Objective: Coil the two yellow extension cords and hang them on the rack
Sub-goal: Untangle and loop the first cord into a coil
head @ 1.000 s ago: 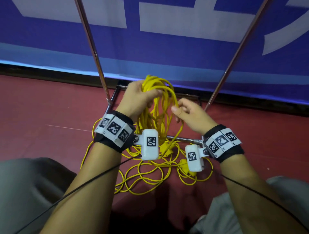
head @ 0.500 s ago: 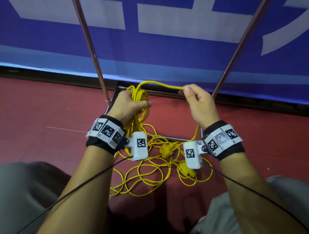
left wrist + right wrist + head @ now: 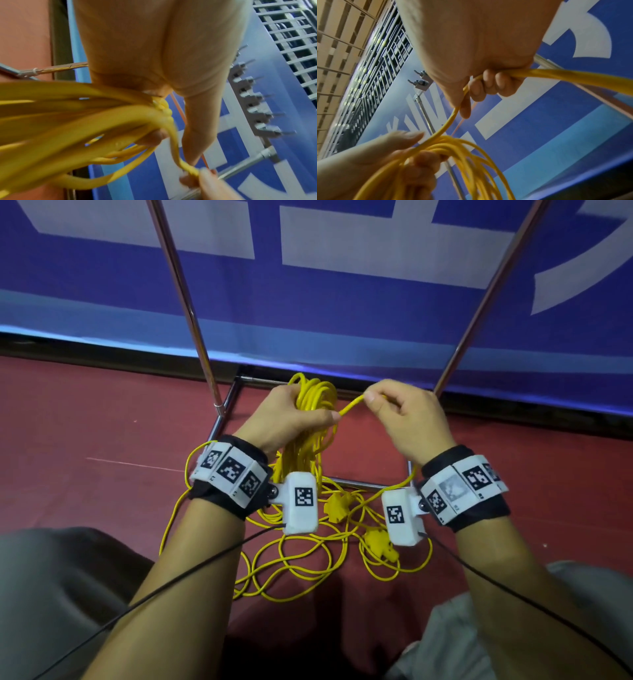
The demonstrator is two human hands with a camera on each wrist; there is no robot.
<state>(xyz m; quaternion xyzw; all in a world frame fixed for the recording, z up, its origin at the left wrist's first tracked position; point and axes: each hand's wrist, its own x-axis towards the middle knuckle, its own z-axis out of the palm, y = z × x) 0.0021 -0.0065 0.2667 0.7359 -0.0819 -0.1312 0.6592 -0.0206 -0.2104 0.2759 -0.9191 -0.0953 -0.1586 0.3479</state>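
Note:
My left hand grips a bundle of yellow cord loops whose lower ends hang toward the floor. From the bundle a single strand runs to my right hand, which holds it between thumb and curled fingers; the strand then trails down past my right wrist. More loose yellow cord lies tangled on the red floor below my wrists, with two yellow plugs among it. The rack's two metal poles rise on either side, and its hook bar shows in the left wrist view.
The rack's metal base frame lies on the red floor around the cord. A blue and white banner wall stands just behind it. My knees in grey trousers frame the lower corners.
My right hand pulled a strand out to the right, away from the bundle, then came back closer to the left hand. The loops now sit tighter in my left hand.

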